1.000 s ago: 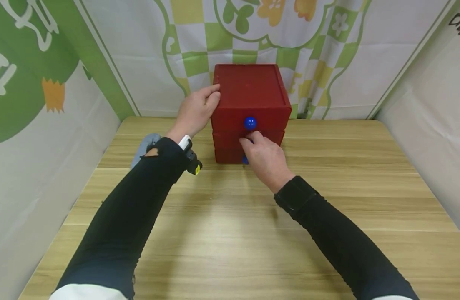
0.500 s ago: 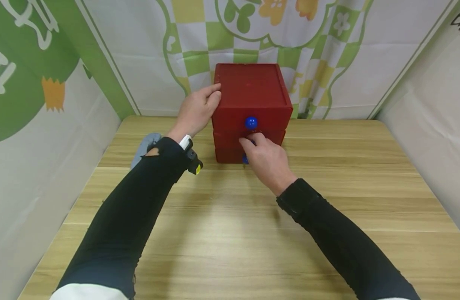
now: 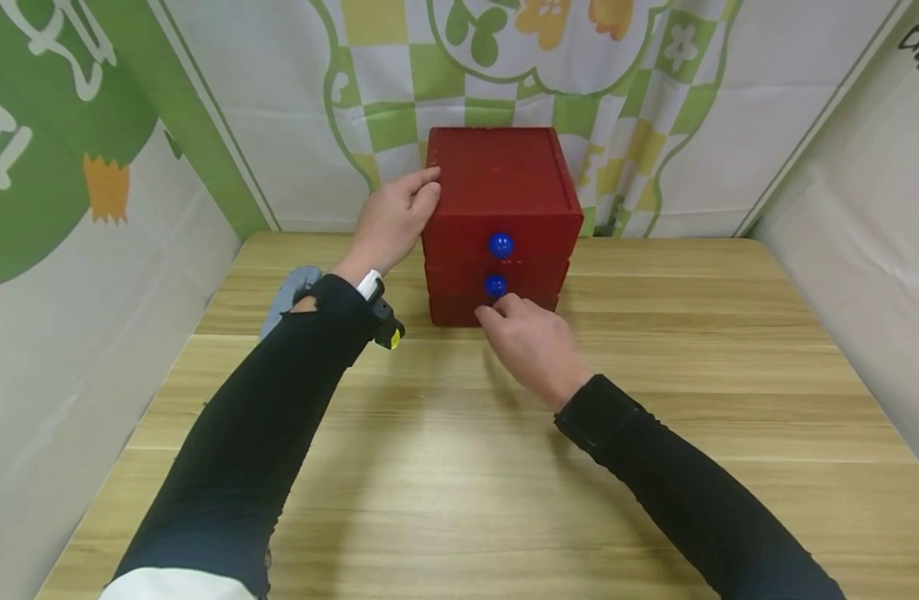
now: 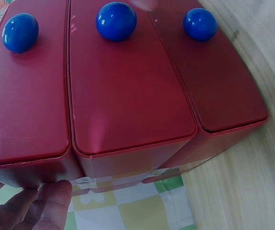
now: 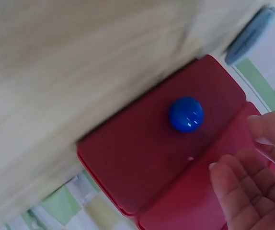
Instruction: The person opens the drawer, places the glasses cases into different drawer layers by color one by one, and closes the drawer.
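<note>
A red three-drawer box [image 3: 500, 171] stands at the back of the table, each drawer front bearing a round blue knob. My left hand [image 3: 390, 221] rests against the box's left side, thumb and fingertips at its upper edge. In front of the lowest drawer is my right hand [image 3: 536, 343], below the middle knob [image 3: 495, 285]. Its thumb and fingers are apart with nothing between them in the right wrist view, where the bottom knob [image 5: 186, 114] shows whole beside the fingertips. All three drawers look pushed in. From the head, the right hand hides the bottom knob.
A grey-blue object [image 3: 290, 296] lies on the wooden table [image 3: 444, 483], partly behind the left wrist. Behind the box hangs a green and yellow checked cloth [image 3: 444, 79], and pale printed sheets rise at both sides.
My right hand has come away from the middle knob and moved down to the lowest drawer, uncovering that knob. The left hand and the box stay where they were.
</note>
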The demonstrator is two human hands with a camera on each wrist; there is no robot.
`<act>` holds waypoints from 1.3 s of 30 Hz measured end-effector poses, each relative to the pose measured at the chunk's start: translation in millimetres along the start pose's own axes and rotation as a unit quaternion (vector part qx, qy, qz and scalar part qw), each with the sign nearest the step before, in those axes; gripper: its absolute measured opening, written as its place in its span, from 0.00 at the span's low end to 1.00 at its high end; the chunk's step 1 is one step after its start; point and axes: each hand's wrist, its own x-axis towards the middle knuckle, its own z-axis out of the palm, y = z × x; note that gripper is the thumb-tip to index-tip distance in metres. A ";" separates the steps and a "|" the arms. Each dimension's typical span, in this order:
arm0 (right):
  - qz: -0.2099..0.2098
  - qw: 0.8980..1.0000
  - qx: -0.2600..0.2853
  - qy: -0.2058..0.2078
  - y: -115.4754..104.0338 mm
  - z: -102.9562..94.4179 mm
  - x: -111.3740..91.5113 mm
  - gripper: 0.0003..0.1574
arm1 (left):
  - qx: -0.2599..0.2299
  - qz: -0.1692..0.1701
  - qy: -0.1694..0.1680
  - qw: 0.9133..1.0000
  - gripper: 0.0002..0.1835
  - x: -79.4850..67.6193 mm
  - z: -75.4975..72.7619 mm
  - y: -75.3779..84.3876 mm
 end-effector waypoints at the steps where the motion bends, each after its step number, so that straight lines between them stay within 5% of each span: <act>1: 0.001 1.000 -0.004 -0.010 -0.5 2.0 -0.7 0.16 | 0.000 -0.001 -0.001 1.000 0.29 0.0 0.2 -0.1; 9: 0.015 0.998 -0.046 -0.029 -0.8 17.4 -4.2 0.17 | 0.007 -0.005 -0.005 1.000 0.30 -1.9 1.2 -0.4; 17: 0.028 0.997 -0.073 -0.007 1.6 27.6 -1.9 0.06 | 0.000 -0.003 -0.004 1.000 0.30 -1.6 1.3 -1.1; 30: 0.032 0.996 -0.079 0.027 2.5 38.3 4.7 0.11 | -0.007 -0.007 -0.004 1.000 0.30 -0.3 1.8 -2.4; 39: 0.036 0.996 -0.083 0.008 2.7 38.0 7.1 0.10 | -0.003 -0.005 -0.001 1.000 0.29 0.2 1.5 -1.8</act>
